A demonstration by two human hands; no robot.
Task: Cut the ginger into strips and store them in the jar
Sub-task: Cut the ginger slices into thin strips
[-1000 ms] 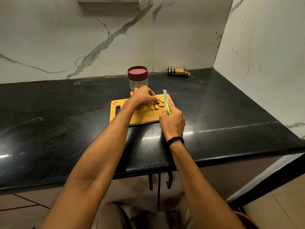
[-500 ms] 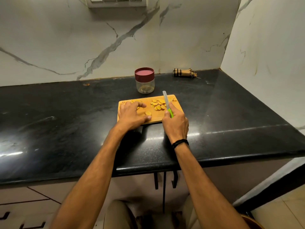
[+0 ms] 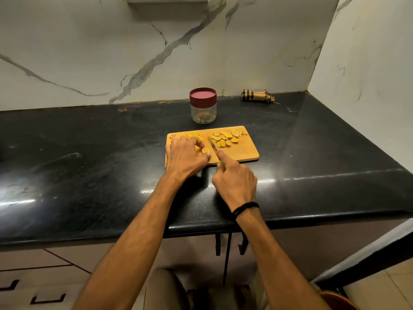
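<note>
A wooden cutting board (image 3: 243, 152) lies on the black counter. Several round ginger slices (image 3: 225, 137) are spread over its far right part, and a few cut pieces (image 3: 194, 135) lie at its far left. My left hand (image 3: 184, 157) rests on the board's left half and pinches one ginger slice (image 3: 205, 150) under its fingertips. My right hand (image 3: 234, 182) grips a knife with a green handle; the blade (image 3: 212, 145) points away from me, just right of that slice. A clear jar (image 3: 203, 108) with a dark red lid stands closed behind the board.
A rolled checked cloth (image 3: 257, 96) lies at the back right by the marble wall. The counter (image 3: 89, 157) ends at a side wall on the right. Below the front edge are drawers and cabinet handles.
My left hand drew back from the far slices to the board's near left with one slice. The knife swung left toward that slice. The camera shifted slightly.
</note>
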